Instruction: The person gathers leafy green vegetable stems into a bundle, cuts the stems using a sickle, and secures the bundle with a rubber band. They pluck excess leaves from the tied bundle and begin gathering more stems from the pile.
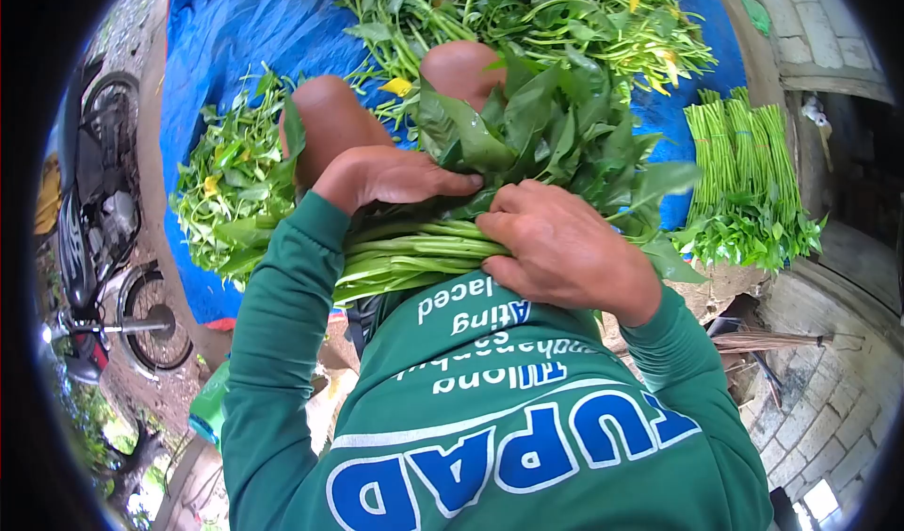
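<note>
A bunch of leafy water spinach lies across my lap, its pale green stems toward the left and its broad dark leaves spreading up and to the right. My left hand holds the bunch from the far side, thumb laid along the leaves and its other fingers mostly hidden. With curled fingers, my right hand grips the bunch where stems meet leaves. Whether a tie is in the fingers cannot be seen.
Loose greens are heaped on a blue tarp ahead, and another pile lies at left. Tied bundles stand side by side at right. A motorcycle is parked far left; paving lies at lower right.
</note>
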